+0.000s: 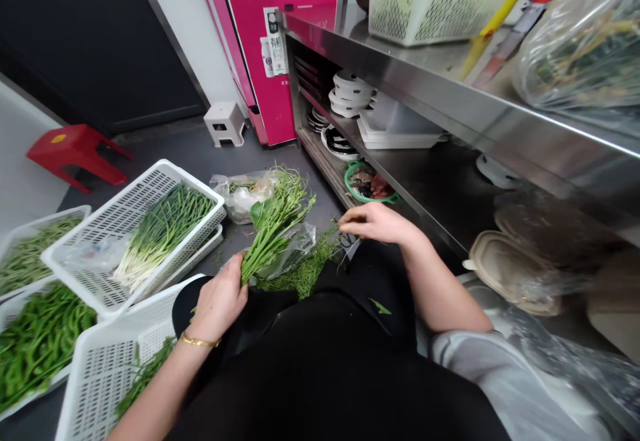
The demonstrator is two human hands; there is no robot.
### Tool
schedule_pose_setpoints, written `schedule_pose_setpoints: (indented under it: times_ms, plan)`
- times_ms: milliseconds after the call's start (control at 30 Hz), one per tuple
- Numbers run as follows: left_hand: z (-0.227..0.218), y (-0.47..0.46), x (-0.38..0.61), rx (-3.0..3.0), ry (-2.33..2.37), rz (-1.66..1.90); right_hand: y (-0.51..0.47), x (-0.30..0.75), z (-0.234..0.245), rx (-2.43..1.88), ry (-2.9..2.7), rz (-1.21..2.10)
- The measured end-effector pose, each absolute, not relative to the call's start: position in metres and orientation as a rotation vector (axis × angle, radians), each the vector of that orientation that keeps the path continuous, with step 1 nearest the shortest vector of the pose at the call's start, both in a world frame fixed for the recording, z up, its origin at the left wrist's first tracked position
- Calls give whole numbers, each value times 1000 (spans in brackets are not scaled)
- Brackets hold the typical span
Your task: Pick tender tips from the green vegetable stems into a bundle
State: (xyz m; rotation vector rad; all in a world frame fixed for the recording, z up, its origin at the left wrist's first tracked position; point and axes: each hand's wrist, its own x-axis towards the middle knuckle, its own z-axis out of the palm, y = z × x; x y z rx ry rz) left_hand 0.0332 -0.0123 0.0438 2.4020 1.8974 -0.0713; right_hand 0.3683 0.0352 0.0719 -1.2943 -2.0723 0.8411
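A bunch of leafy green stems [277,228] is gripped in my left hand [220,298], the stem ends in my fist and the tops pointing forward. My right hand [375,223] is held apart from the bunch, over my right knee, its fingers pinched together. Thin green wisps show near those fingertips, but what they hold is too small to name. Between my knees lies a heap of fine green trimmings [305,274], partly on clear plastic. Just beyond the bunch, a clear plastic bag [243,202] with more greens rests on the floor.
White crates hold scallions [167,224], green peppers [43,338] and green beans [33,251]; another crate [97,374] stands by my left arm. A steel shelf [425,71] with dishes runs along the right. A red stool [80,148] and white stool [224,121] stand farther back.
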Motion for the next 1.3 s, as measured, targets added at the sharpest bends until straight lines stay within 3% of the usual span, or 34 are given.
schedule_pose_setpoints:
  times_ms: [133,267,467,800,1300]
  plan:
    - [43,-16,33,2474,1971,-63,31,340,85,-1087,-2147,183]
    - [43,-21,35,2569,1974,-41,39,314,91,-913,-2178,-3]
    - [45,-27,38,2648,2030,-13,40,297,85,-862,-2392,27]
    - [51,-24,38,2807,2066,-16,17,294,78,-1088,-2333,2]
    - [57,-26,45,2723,2104,-58,10,282,73,-1084,-2393,-50]
